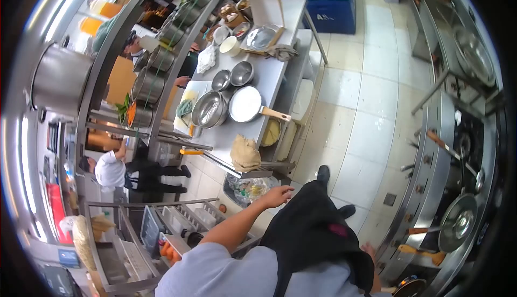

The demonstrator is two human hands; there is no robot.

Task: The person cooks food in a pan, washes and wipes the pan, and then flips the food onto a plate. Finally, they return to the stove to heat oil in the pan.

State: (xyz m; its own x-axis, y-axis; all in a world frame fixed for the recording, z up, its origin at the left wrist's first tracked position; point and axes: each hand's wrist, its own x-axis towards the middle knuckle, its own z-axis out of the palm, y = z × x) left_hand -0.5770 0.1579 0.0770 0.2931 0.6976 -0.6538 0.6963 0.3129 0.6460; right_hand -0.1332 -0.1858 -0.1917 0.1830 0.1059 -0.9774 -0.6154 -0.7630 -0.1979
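My left hand (277, 196) hangs in front of the black apron, over a bin (247, 188) of plastic waste; its fingers are apart and hold nothing. Partly behind the apron at the lower right, my right hand (369, 252) shows beside the stove front, its fingers too hidden to read. On the steel table (218, 141) stand a white pan (245, 103) with a wooden handle, a large metal bowl (209, 109), two smaller bowls and a brown cloth (245, 154) at the near corner.
Shelves with pots (148, 86) rise on the left. A co-worker (110, 166) stands beyond them; another person's hand (182, 81) reaches the table's far side. On the right is a stove (431, 173) with woks. A blue box (325, 2) is ahead, past the tiled floor.
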